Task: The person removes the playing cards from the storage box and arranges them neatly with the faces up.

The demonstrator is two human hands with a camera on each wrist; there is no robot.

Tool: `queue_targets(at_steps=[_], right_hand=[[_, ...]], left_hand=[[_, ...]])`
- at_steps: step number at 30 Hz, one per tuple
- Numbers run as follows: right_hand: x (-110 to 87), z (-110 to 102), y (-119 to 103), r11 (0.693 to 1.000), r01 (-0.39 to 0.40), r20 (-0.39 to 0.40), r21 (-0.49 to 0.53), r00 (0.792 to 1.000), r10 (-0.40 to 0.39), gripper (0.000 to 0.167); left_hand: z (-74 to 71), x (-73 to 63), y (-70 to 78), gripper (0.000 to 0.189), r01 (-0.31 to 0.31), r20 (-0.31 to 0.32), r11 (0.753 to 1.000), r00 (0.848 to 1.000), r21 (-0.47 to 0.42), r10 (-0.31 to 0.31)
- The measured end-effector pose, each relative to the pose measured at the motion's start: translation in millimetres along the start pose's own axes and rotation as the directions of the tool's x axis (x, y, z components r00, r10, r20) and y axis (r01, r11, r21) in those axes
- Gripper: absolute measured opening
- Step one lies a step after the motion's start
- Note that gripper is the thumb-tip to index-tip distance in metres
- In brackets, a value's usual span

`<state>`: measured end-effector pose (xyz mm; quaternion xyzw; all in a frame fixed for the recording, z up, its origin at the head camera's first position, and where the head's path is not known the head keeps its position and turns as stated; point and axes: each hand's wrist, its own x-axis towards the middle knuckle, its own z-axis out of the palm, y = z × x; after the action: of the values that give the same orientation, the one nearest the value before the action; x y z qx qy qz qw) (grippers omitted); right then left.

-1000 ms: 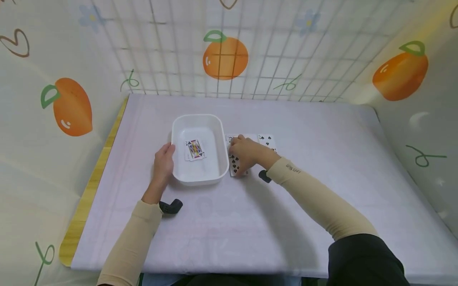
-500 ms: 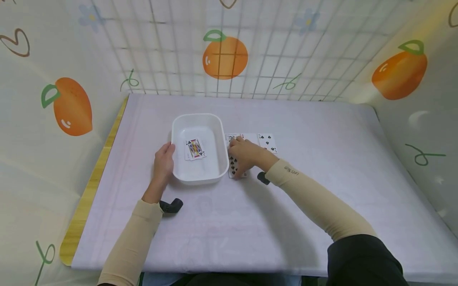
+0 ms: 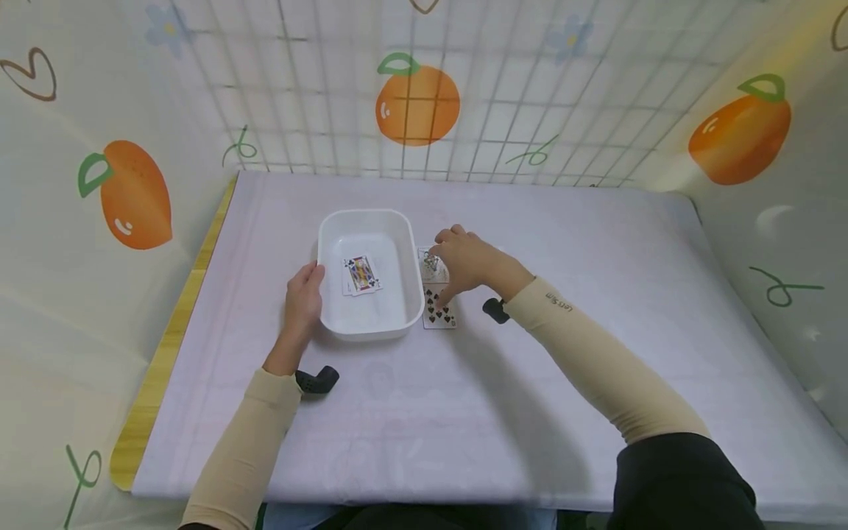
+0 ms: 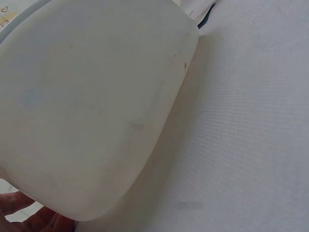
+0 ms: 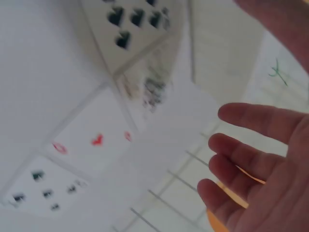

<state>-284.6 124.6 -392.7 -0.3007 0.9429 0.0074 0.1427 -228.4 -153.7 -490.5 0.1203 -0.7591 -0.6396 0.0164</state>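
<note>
My left hand [image 3: 303, 300] grips the left side of a white plastic tub [image 3: 371, 327]; its fingers [image 4: 36, 220] show at the tub's lower edge in the left wrist view. Inside lie a few overlapping playing cards [image 3: 362, 276], a court card on top. My right hand [image 3: 473, 259] hovers over the cards right of the tub, fingers spread with nothing between them. Below it are a many-pip spade card [image 3: 439, 309] and a joker-like card [image 3: 433, 266]. The right wrist view also shows a single-heart card [image 5: 96, 140] and a smaller spade card [image 5: 47, 193], both covered by my hand from the head.
A pale cloth covers the table [image 3: 596, 331], with a yellow wooden edge [image 3: 152, 383] at the left. A white wire grid [image 3: 503, 140] stands behind a curtain printed with oranges at the back.
My right hand has lifted off the cards and shifted slightly back and right, uncovering more of the two nearest the tub and hiding the one at the right. The left hand and tub stay put.
</note>
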Motion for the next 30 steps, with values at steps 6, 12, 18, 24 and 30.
queue_targets(at_steps=[6,12,18,24,30], right_hand=[[0.4,-22,0,1.000,-0.004,-0.006,-0.022,1.000,0.004,0.085],[4.9,-42,-8,1.000,0.013,-0.021,0.011,1.000,-0.013,0.082],[11.8,-53,-21,0.999,0.035,-0.022,0.017,0.999,-0.035,0.084],[22.4,-53,-36,0.999,0.045,-0.017,0.010,0.999,-0.045,0.084],[37.2,-51,-53,0.995,0.092,-0.029,0.025,0.995,-0.092,0.082]], left_hand=[[0.2,2.7,-1.5,0.052,0.011,0.007,1.000,1.000,-0.001,-0.011],[-0.7,2.3,0.0,0.052,0.019,0.002,1.000,1.000,0.003,-0.019],[-2.0,2.6,0.9,0.052,0.021,-0.009,1.000,1.000,0.013,-0.021],[-1.3,3.4,0.5,0.052,0.019,-0.003,1.000,1.000,0.008,-0.018],[0.0,3.8,-0.6,0.052,0.013,-0.006,1.000,1.000,0.001,-0.013]])
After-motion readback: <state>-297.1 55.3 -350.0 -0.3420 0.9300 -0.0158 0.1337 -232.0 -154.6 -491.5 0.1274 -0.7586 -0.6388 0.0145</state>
